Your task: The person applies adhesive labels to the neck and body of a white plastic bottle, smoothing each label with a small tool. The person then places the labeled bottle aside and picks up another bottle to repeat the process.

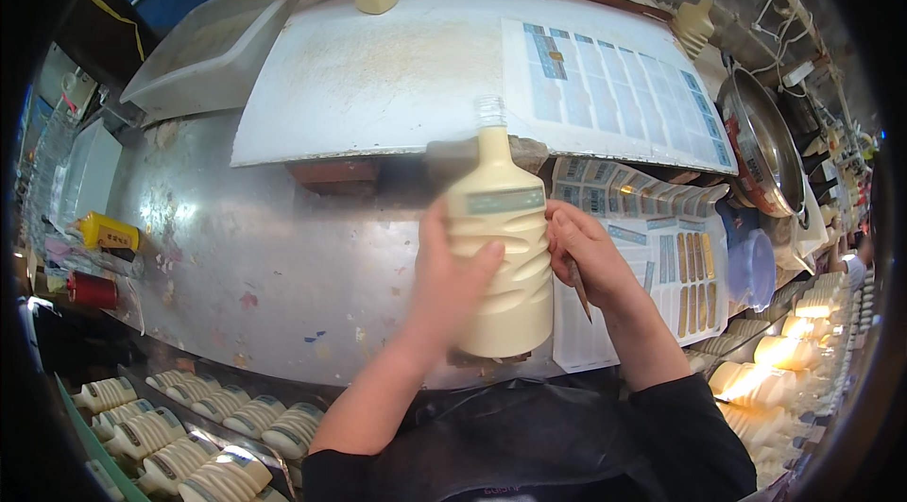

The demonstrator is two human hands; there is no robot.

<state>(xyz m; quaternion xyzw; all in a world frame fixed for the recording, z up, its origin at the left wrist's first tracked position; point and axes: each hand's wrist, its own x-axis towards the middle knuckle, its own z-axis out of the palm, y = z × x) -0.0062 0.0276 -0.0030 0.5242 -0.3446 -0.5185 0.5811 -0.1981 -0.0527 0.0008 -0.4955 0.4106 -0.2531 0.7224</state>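
A cream bottle (501, 324) with wavy ridges and a clear threaded neck is upright in the picture, in front of me. A grey-green label strip (493, 201) lies across its shoulder. My left hand (449, 266), blurred by motion, wraps round the bottle's left side with the thumb across the front. Against the right edge, near the label's end, are the pinched fingertips of my right hand (588, 252). A thin pointed tool (580, 294) sticks out below that hand's fingers; its exact kind cannot be made out.
Label sheets (669, 266) lie to the right, and another sheet (605, 91) rests on the raised white board (378, 77). A metal pan (767, 143) stands at the right. Rows of finished-looking bottles (227, 408) fill trays at lower left; more bottles (784, 351) stand right.
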